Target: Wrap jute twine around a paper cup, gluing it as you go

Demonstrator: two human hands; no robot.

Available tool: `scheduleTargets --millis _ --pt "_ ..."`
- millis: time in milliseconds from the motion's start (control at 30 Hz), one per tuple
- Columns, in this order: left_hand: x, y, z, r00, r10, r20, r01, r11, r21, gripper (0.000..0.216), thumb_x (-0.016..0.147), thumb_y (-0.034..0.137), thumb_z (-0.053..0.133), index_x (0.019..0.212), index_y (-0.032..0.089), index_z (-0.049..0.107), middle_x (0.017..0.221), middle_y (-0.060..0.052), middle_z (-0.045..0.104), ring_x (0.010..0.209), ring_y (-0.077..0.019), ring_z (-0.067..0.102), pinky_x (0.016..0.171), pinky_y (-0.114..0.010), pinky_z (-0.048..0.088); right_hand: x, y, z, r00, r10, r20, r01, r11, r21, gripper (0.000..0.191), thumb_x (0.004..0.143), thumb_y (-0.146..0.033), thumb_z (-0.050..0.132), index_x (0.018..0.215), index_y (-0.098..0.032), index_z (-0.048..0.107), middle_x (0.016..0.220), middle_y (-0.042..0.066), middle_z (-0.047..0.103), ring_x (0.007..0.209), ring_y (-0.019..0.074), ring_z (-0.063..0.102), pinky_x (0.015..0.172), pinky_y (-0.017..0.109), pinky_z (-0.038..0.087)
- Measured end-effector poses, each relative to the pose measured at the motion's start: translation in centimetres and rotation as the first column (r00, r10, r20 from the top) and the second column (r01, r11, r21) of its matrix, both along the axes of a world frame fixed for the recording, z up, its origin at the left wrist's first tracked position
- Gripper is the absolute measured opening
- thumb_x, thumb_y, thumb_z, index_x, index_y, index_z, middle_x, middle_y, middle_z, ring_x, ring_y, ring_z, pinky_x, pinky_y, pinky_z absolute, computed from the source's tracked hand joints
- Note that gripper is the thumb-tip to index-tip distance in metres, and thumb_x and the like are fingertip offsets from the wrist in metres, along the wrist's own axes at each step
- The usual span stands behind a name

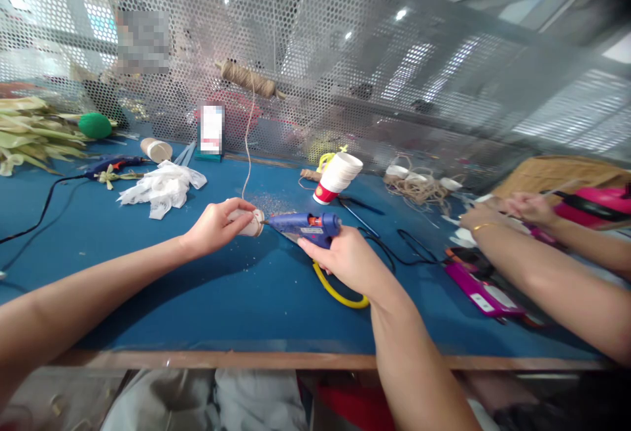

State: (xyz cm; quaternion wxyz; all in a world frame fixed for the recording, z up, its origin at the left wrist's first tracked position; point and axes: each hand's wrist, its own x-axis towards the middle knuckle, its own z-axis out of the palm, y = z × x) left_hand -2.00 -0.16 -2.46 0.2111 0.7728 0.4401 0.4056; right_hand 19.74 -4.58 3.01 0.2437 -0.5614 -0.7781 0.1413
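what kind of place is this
Probably a craft workshop: the right hand holds a blue plastic glue gun, a cylindrical spool of tan twine sits by the perforated grey metal screen, and a stack of red and white paper cups is on the flat blue tabletop.

Over a blue tabletop [197,322], a person's left hand [217,226] is holding a white cup [253,223] sideways. The right hand [352,259] is gripping a blue glue gun [303,226], its nozzle pointing at the cup's end. Twine [247,148] is running from a spool [246,78] down to the cup. Stacked paper cups [341,175] are leaning beyond; at right, a co-worker's hands [486,221] are working.
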Motion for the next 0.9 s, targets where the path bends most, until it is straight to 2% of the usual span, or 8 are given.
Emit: scheduleTargets --millis 200,433,633,800,900 --pt "-0.06 -0.02 0.1 1.0 0.005 -0.015 -0.005 1.0 -0.006 0.03 0.079 0.037 0.044 0.093 0.015 0.058 0.082 -0.004 0.067 0.071 -0.0145 0.061 0.064 -0.024 0.047 -0.05 -0.1 0.12 1.0 0.001 0.001 -0.001 1.0 -0.021 0.018 0.073 -0.031 0.049 0.067 -0.015 0.058 0.048 -0.001 0.051 0.048 0.0127 0.048 0.051 0.024 0.038" --pt "-0.14 -0.28 0.07 0.996 -0.046 -0.071 0.056 0.988 0.141 0.027 0.081 0.033 0.044 0.095 0.015 0.056 0.082 -0.005 0.067 0.07 -0.0134 0.062 0.064 -0.023 0.047 0.16 0.13 0.01 0.999 -0.048 -0.023 0.048 0.999 0.0 0.023 0.072 -0.036 0.05 0.062 -0.016 0.056 0.048 0.001 0.053 0.048 0.0139 0.05 0.049 0.025 0.038" --pt "-0.29 -0.21 -0.53 0.981 -0.127 -0.145 0.167 0.938 0.303 0.024 0.082 0.027 0.043 0.1 0.014 0.053 0.088 -0.007 0.067 0.075 -0.0118 0.063 0.068 -0.02 0.048 0.0 0.22 0.29 0.997 -0.022 -0.069 0.023 1.0 0.009 0.02 0.071 -0.035 0.052 0.066 -0.016 0.058 0.053 0.002 0.057 0.054 0.0156 0.054 0.051 0.025 0.041" --pt "-0.3 -0.19 -0.65 0.964 -0.161 -0.213 0.237 0.885 0.401 0.021 0.082 0.024 0.043 0.098 0.014 0.052 0.08 -0.007 0.067 0.07 -0.0113 0.063 0.063 -0.019 0.048 0.02 0.55 0.18 0.996 -0.058 -0.061 0.058 0.998 0.008 0.019 0.07 -0.034 0.052 0.065 -0.016 0.056 0.053 0.002 0.057 0.054 0.0161 0.054 0.051 0.026 0.041" --pt "-0.26 -0.19 -0.62 0.961 -0.157 -0.228 0.243 0.872 0.424 0.02 0.082 0.024 0.044 0.098 0.014 0.052 0.077 -0.006 0.067 0.066 -0.0111 0.063 0.06 -0.019 0.048 0.04 0.63 0.17 0.996 -0.058 -0.062 0.058 0.998 0.001 0.019 0.07 -0.034 0.052 0.064 -0.016 0.055 0.051 0.001 0.055 0.052 0.0155 0.053 0.051 0.027 0.041"
